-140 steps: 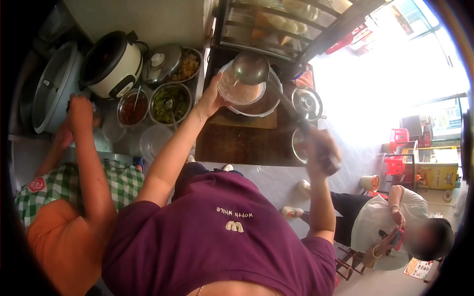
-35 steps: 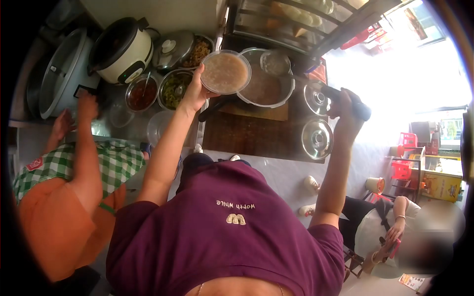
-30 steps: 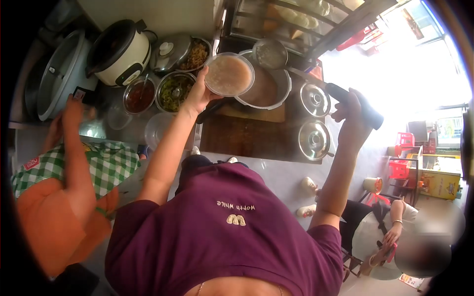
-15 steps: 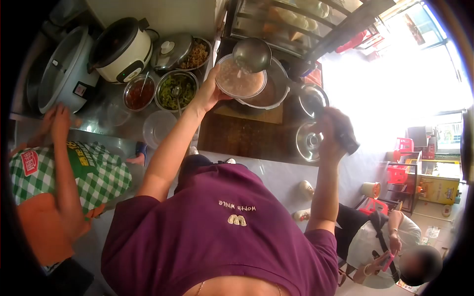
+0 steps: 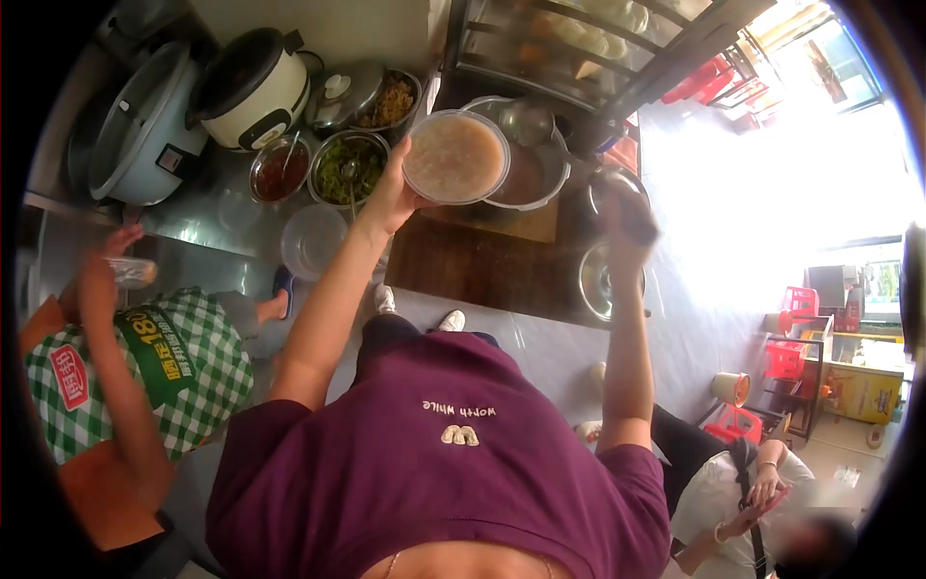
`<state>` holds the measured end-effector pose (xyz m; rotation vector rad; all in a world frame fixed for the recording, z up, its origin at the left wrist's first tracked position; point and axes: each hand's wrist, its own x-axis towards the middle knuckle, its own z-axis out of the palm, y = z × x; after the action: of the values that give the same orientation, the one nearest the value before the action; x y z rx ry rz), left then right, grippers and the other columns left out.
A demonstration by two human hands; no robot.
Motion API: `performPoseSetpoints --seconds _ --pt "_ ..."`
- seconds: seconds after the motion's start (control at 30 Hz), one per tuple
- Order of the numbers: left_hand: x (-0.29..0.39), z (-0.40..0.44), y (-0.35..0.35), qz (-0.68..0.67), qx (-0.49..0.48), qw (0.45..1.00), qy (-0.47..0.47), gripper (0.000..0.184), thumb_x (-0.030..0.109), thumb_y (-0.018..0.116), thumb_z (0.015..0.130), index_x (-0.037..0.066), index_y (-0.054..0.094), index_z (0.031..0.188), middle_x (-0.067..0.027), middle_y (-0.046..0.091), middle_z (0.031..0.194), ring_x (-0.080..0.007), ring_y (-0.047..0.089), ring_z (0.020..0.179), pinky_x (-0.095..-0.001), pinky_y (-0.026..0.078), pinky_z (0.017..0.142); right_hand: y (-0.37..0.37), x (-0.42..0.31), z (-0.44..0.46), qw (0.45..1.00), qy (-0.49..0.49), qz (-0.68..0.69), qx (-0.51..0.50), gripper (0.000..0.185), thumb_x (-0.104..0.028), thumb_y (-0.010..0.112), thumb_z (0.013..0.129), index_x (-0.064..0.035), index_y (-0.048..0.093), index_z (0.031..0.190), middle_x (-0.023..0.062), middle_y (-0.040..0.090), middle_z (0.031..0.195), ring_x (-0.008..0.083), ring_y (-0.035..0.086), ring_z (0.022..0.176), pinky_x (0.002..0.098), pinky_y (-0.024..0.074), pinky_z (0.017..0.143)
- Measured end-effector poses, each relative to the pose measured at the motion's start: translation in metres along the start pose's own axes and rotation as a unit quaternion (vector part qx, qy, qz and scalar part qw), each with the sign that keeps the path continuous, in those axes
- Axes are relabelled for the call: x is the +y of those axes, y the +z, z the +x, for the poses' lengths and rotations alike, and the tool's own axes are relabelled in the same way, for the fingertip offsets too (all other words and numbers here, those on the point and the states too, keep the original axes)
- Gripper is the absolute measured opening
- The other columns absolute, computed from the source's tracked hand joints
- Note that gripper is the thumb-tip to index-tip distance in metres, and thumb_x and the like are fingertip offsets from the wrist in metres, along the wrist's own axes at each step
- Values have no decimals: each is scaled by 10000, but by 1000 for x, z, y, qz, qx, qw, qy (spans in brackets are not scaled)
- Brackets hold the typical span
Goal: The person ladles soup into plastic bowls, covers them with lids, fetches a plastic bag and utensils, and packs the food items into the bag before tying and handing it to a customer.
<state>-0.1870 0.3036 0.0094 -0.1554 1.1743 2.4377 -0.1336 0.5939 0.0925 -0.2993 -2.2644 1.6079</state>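
My left hand is closed around the side of a clear plastic bowl full of pale, thick porridge. The bowl is held level, partly in front of a metal pot. Blurred by motion, my right hand is wrapped round the dark handle of a ladle. The ladle's metal head hangs at the pot's far side, right of the bowl and apart from it. Much of the ladle's shaft is hard to make out. Two shiny metal lids, one of them the nearer lid, lie beside my right hand.
Left on the steel counter are a rice cooker, a grey cooker, a red sauce bowl, a greens bowl and an empty plastic bowl. A co-worker in a checked apron stands left; another person sits right.
The ladle has moved from over the plastic bowl to the pot, right of it. My right hand has shifted left and up. The porridge bowl has moved slightly left and looks fuller.
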Motion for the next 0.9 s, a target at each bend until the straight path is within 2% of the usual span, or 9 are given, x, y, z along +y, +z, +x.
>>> performPoseSetpoints --seconds 0.07,0.13,0.27,0.3,0.4,0.53,0.6,0.67,0.9 --pt "3 -8 -7 -7 17 1000 7 649 593 343 867 113 380 1301 -81 507 1227 -212 533 1096 -379 516 797 21 70 13 992 -98 -18 -77 209 12 643 740 -39 651 942 62 625 817 144 610 683 258 471 613" --pt "5 -15 -15 -10 28 999 18 647 589 345 868 107 388 1297 -88 507 1225 -217 527 1103 -381 510 811 48 77 11 974 -191 -91 -84 207 -17 666 732 -24 644 938 86 622 814 162 614 743 262 468 651" --pt "7 -30 -41 -44 59 997 -6 639 558 401 867 71 414 1279 -85 512 1224 -205 511 1109 -352 463 875 82 104 4 972 -180 -91 -121 192 -32 674 726 -19 641 915 96 627 823 179 614 736 266 470 673" --pt "5 -35 -45 -20 73 997 -6 637 572 380 867 81 418 1272 -74 515 1214 -196 533 1080 -349 481 847 88 112 2 970 -195 -87 -114 237 -70 693 738 -17 626 958 83 629 819 153 609 691 248 470 628" --pt "3 -42 -55 -23 90 996 -12 631 564 394 868 75 422 1267 -78 522 1204 -186 522 1091 -338 461 870 102 129 -2 987 101 51 -118 322 -117 710 750 -8 593 1029 68 626 804 125 596 631 227 464 560" --pt "1 -55 -68 -27 75 997 -13 616 542 406 877 66 420 1268 -75 523 1203 -175 512 1101 -328 452 879 105 128 -25 948 282 52 -139 350 -209 660 809 -1 560 1072 61 615 777 130 589 586 232 484 503" --pt "-3 -60 -71 -27 54 998 -14 611 533 411 881 62 418 1270 -71 522 1205 -169 509 1104 -327 446 888 109 112 -52 920 310 91 -222 401 -305 508 902 -14 503 1178 109 621 943 157 609 703 265 512 574" --pt "-9 -64 -80 -30 39 998 -40 608 529 401 888 61 410 1276 -68 517 1212 -165 504 1109 -328 434 901 128 83 -80 912 240 201 -264 457 -333 436 932 -33 429 1276 136 582 1074 160 599 814 272 515 619" --pt "-45 -81 -107 9 15 996 -86 606 533 364 904 69 391 1294 -63 501 1236 -157 482 1133 -334 389 943 150 78 -133 874 280 267 -296 506 -331 360 954 -30 307 1357 111 552 1133 164 596 864 279 540 585"
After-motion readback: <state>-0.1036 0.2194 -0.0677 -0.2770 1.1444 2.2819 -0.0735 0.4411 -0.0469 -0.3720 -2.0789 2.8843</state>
